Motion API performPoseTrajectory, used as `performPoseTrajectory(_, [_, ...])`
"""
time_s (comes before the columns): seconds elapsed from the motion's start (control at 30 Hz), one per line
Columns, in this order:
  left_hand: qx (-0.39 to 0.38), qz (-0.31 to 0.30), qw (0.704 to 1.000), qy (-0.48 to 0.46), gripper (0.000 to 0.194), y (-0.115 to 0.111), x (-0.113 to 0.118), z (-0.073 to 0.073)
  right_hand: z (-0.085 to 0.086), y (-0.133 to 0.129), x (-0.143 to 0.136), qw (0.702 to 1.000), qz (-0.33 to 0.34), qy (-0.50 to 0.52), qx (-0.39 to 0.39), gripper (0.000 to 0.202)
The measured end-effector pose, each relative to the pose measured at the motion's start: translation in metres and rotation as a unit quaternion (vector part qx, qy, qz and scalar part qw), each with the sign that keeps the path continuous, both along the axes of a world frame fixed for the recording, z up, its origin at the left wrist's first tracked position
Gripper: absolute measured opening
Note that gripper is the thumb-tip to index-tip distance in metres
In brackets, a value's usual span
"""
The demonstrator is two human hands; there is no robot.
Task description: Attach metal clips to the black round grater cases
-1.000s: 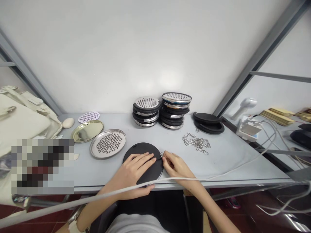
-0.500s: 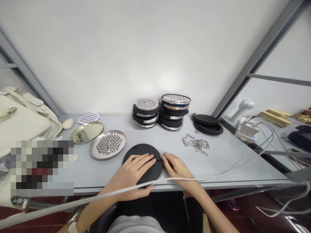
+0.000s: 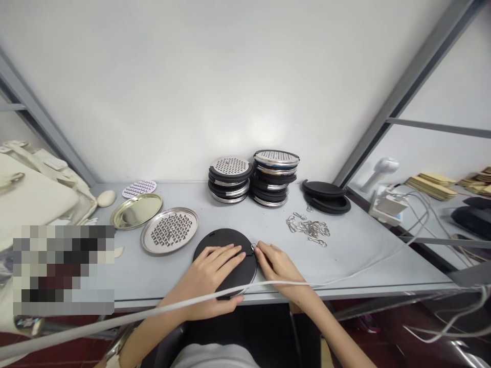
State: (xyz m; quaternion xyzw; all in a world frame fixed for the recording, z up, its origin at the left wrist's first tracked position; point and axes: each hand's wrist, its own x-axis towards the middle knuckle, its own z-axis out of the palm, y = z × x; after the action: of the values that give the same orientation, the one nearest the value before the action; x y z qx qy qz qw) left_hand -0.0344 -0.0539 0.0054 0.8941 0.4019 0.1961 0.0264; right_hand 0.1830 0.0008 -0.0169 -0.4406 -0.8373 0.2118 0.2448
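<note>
A round black plastic disc (image 3: 224,238) with a thin silvery rim lies flat near the table's front edge. Spread across its top are the fingers of my left hand (image 3: 215,273), while the thumb rests along its front edge. My right hand (image 3: 278,263) is at the disc's right edge, thumb and forefinger pinched on a small metal hook (image 3: 253,247) there. Similar metal hooks (image 3: 309,227) lie in a loose pile to the right. Left of the disc sits a round metal grater plate (image 3: 171,231), beside a shiny gold-toned round plate (image 3: 137,210).
Two stacks of round graters (image 3: 230,179) with black rims stand against the wall. Black round holders (image 3: 326,197) lie at the back right. A purple-white grater disc (image 3: 139,188) is at back left. A white cable (image 3: 268,282) crosses before my hands.
The view has shifted slightly. Both hands stay in place on the disc, and the metal hook at its right edge has turned slightly.
</note>
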Motion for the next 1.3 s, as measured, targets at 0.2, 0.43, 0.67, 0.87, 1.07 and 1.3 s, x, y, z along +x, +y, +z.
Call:
performPoseTrajectory(0.2, [-0.009, 0.007, 1.0, 0.017, 0.069, -0.0003, 0.0004, 0.0002, 0.0006, -0.0006, -0.0005, 1.0, -0.005, -0.004, 0.006, 0.024])
performPoseTrajectory(0.43, [0.002, 0.003, 1.0, 0.01, 0.071, 0.0, 0.0006, -0.0004, -0.0005, -0.0004, -0.0009, 0.999, -0.012, -0.031, 0.02, 0.022])
performPoseTrajectory(0.67, [0.001, 0.005, 1.0, 0.015, 0.071, -0.0005, 0.0003, 0.0, -0.0021, -0.0004, -0.0018, 0.998, -0.02, -0.045, 0.029, 0.022])
performPoseTrajectory(0.87, [-0.006, 0.003, 1.0, 0.017, 0.069, -0.0003, -0.0002, 0.0009, -0.0041, -0.0001, -0.0007, 0.998, -0.024, -0.045, 0.03, 0.024])
performPoseTrajectory(1.07, [-0.017, -0.004, 1.0, 0.022, 0.069, 0.0, -0.0016, 0.0024, -0.0017, -0.0009, -0.0005, 0.999, -0.016, -0.027, 0.028, 0.025])
performPoseTrajectory(1.3, [-0.017, -0.001, 1.0, 0.015, 0.069, -0.0005, -0.0018, 0.0007, -0.0012, -0.0001, -0.0004, 0.999, -0.008, -0.026, 0.03, 0.027])
